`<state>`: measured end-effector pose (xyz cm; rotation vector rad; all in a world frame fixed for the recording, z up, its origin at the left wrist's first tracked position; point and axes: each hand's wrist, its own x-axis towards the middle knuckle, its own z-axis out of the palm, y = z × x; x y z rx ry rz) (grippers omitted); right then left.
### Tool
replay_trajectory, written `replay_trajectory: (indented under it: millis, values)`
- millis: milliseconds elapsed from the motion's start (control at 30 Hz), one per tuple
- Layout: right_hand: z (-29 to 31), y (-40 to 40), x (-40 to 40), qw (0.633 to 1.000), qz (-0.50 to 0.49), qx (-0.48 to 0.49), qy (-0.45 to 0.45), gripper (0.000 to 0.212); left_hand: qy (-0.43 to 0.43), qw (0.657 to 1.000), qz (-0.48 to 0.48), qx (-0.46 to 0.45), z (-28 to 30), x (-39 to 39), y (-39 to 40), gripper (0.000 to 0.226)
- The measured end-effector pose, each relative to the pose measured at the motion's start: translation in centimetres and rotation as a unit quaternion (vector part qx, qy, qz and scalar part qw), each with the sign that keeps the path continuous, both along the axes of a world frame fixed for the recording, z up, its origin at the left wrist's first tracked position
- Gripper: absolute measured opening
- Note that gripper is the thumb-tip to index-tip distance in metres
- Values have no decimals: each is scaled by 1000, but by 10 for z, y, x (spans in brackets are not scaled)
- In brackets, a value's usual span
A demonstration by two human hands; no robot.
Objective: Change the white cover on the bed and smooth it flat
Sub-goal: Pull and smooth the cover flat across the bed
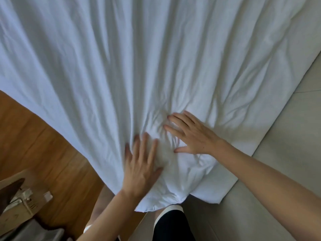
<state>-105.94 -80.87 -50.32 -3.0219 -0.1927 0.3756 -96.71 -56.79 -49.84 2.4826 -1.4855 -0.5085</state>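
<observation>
Head view: left hand and right hand are pressing the white cover, fingers spread — pushing inward risks bunching creases at 6 o'clock.

Thin white cotton bed cover spread over the bed, filling most of the view. Long creases fan out from the near corner toward the far side. Fabric bunched and crumpled at that near corner, its edge hanging off the bed. Right part lies flatter, with short diagonal wrinkles.
</observation>
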Motion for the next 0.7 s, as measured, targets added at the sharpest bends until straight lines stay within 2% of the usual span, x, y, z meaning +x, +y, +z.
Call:
replay_trajectory:
  millis: [67, 100, 167, 200, 267, 367, 467, 533, 567, 667, 700]
  values:
    - [-17, -6, 16, 999, 27, -46, 10, 80, -3, 997, 50, 60, -15, 17, -5, 90]
    - [-24, -8, 22, 998, 25, -60, -21, 66, -9, 995, 71, 65, -21, 21, -7, 86]
    - [-36, -8, 38, 991, 17, -71, -112, 32, -36, 996, 75, 24, -27, 26, -14, 58]
    - [-38, -7, 46, 989, 8, -57, -137, 28, -42, 997, 62, -5, -28, 30, -18, 46]
    - [-38, -6, 52, 988, -5, -9, -155, 32, -44, 997, 44, -51, -28, 40, -29, 38]
    - [-23, -4, 45, 988, -62, 34, -140, 44, 3, 995, 67, -72, -19, 39, -38, 38]
    - [-3, 4, -1, 984, -92, 62, -138, 57, 79, 992, 68, -74, 7, -9, -31, 45]
    - [13, 2, -43, 986, -77, 77, -126, 57, 138, 987, 59, -49, 23, -51, -21, 52]
    - [20, 1, -61, 987, -65, 82, -120, 54, 155, 986, 44, -37, 25, -67, -18, 47]
    - [14, 3, -75, 997, -49, 39, -33, 37, 125, 989, -41, 63, 13, -79, -19, 17]
    - [6, 7, -71, 997, -69, 36, 5, 31, 118, 986, -63, 100, 5, -73, -23, 25]
